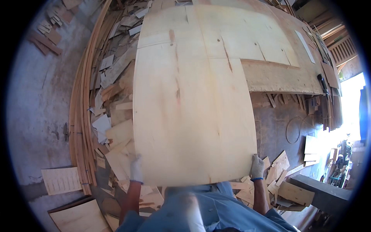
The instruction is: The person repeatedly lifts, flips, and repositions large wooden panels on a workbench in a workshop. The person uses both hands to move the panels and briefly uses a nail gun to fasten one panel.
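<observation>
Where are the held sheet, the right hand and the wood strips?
Sheet (194,120): head view, middle of its upper face.
Right hand (257,168): head view, middle of its glove.
Wood strips (78,118): head view, about midway along the bundle.

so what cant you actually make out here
All in the head view:
- Sheet: underside hidden, facing away from the camera.
- Left hand: finger detail blurred.
- Blue item, far right: cut off by the dark lens rim.
- Clutter at right: too small, beside strong glare.
</observation>
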`<state>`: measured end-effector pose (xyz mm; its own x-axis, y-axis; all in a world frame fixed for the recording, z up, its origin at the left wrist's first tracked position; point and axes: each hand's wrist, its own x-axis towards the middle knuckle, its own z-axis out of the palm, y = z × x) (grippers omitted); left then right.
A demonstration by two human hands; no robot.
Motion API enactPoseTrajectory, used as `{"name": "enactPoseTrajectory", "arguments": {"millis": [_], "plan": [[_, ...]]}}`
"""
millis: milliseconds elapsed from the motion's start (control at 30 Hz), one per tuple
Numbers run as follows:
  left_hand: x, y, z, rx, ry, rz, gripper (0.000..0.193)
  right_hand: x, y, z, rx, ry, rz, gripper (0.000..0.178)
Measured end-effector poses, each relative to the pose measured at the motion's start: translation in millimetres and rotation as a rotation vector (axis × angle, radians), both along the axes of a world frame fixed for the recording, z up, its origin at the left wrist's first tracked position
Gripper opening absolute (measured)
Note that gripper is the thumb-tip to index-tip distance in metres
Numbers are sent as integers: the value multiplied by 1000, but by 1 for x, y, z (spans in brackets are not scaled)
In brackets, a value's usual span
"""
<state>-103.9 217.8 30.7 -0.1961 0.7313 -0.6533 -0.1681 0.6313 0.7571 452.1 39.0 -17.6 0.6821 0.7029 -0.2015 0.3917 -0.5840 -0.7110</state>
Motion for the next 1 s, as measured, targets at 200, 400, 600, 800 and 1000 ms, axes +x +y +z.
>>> {"name": "enactPoseTrajectory", "arguments": {"millis": [200,400,600,800,1000], "plan": [[18,14,19,-13,-120,-12,36,19,0,-22,-42,-68,23,50],[5,25,-24,1,-90,-8,40,-5,58,46,-141,222,-105,47],[1,0,-45,81,32,-14,41,-7,57,50,-131,52,2,45],[29,-17,-20,102,88,-66,33,9,10,-1,-92,107,-72,51],[24,-17,-2,32,66,-16,31,13,8,2,-61,86,-73,52]]}}
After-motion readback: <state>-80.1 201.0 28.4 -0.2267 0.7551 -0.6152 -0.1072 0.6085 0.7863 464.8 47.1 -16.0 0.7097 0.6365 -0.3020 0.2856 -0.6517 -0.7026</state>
